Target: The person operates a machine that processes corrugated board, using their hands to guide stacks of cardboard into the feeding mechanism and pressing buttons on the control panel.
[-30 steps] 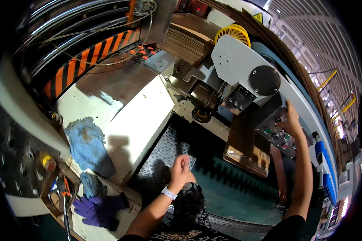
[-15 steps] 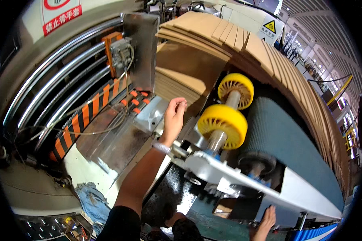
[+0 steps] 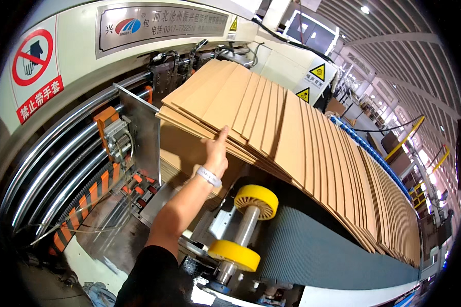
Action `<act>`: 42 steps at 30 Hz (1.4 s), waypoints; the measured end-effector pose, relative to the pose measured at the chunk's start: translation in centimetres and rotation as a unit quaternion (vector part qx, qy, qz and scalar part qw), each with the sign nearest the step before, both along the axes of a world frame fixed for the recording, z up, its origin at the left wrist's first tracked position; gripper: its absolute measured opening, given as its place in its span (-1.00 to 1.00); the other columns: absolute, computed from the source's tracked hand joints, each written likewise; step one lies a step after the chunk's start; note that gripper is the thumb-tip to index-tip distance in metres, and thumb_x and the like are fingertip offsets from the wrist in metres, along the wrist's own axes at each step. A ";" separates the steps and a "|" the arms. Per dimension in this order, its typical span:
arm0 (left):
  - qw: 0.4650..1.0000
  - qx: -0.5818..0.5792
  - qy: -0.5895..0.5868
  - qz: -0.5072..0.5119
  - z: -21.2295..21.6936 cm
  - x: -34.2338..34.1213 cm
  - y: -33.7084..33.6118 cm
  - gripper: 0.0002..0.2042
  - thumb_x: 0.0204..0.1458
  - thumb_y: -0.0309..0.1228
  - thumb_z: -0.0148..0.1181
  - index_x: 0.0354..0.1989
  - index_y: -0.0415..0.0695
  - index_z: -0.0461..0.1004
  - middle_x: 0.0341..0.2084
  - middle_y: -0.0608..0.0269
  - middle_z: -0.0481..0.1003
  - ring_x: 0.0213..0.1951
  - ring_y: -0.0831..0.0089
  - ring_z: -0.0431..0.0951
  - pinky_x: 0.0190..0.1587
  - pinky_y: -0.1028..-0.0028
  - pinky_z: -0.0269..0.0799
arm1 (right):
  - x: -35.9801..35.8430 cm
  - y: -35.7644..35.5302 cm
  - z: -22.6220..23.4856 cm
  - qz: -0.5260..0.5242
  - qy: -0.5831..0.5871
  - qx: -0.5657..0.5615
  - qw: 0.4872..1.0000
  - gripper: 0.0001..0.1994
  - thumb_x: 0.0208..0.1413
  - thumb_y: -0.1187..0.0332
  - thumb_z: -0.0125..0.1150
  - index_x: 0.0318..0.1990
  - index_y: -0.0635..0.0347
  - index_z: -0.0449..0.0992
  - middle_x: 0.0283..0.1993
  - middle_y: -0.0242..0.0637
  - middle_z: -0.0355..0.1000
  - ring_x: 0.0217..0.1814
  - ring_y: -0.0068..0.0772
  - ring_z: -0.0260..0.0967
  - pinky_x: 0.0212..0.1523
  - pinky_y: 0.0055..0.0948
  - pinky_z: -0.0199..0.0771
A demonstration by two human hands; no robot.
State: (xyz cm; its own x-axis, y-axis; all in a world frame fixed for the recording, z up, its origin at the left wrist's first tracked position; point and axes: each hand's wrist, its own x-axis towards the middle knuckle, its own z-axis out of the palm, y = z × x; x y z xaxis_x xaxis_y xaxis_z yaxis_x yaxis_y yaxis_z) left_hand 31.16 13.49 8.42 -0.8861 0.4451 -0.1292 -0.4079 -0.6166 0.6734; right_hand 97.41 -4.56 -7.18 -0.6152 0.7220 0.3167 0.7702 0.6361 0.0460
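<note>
My left hand [image 3: 216, 155], with a pale wristband [image 3: 209, 176], reaches up from the lower edge to the near edge of a fanned row of brown cardboard sheets [image 3: 251, 107]. Its index finger stretches along the sheets' edge and seems to touch it; the other fingers are partly hidden, and nothing appears gripped. Overlapping like shingles, the sheets slope down to the right over a dark ribbed conveyor belt [image 3: 312, 250]. More cardboard lies lower down, behind my hand. My right hand is out of view.
Two yellow wheels [image 3: 256, 200] [image 3: 235, 255] sit on a metal shaft [image 3: 247, 227] just right of my forearm. An upright metal plate [image 3: 138, 130] stands left of the sheets, beside steel rods [image 3: 51, 148] and an orange-and-black striped guard [image 3: 87, 204]. A blue rag [image 3: 100, 294] lies at lower left.
The view has tilted up and shifted, bringing more of the cardboard row into sight. My left hand has moved from beside the yellow wheels to the sheets' edge. My right hand has left the view.
</note>
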 end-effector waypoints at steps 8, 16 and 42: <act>0.942 -0.086 0.256 0.200 4.3 -6.9 -1.4 -0.46 -0.01 -0.10 0.12 -0.32 -0.46 0.16 -0.42 0.04 0.23 -0.21 0.34 0.26 0.11 0.38 0.05 | -3.1 -0.3 3.5 -0.064 -0.018 -0.136 0.988 -0.62 0.08 0.35 -0.09 0.05 0.32 0.27 0.12 -0.02 0.20 0.21 0.03 0.05 0.16 -0.11 0.03; 0.980 0.068 0.183 0.022 3.7 -6.6 -2.9 -0.72 0.04 -0.45 0.08 -0.11 -0.35 0.31 -0.19 0.16 0.40 -0.16 0.49 0.38 -0.07 0.53 0.28 | -1.8 -0.3 2.0 -0.040 -0.079 -0.124 0.988 -0.34 -0.09 0.23 0.14 0.16 0.39 0.09 0.17 0.11 0.05 0.19 0.15 -0.02 0.19 -0.10 -0.04; 0.769 -0.130 0.344 -0.523 -6.2 7.1 -16.8 -0.66 0.10 -0.31 -0.05 0.02 -0.20 0.27 -0.02 0.04 0.32 0.02 0.32 0.34 0.04 0.40 0.30 | 3.3 0.2 -2.5 0.013 -0.182 -0.005 0.983 -0.34 -0.06 0.23 0.08 0.17 0.37 0.01 0.25 0.10 -0.07 0.30 0.10 -0.12 0.22 -0.01 -0.15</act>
State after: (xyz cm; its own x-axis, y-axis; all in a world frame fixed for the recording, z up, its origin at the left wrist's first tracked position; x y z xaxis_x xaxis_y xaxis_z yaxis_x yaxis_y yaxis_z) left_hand 38.24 -3.28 2.19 0.0399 0.9992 0.0045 -0.0819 -0.0012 0.9966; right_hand 100.69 -4.37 -9.67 -0.7046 0.7067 0.0644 0.6875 0.6573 0.3087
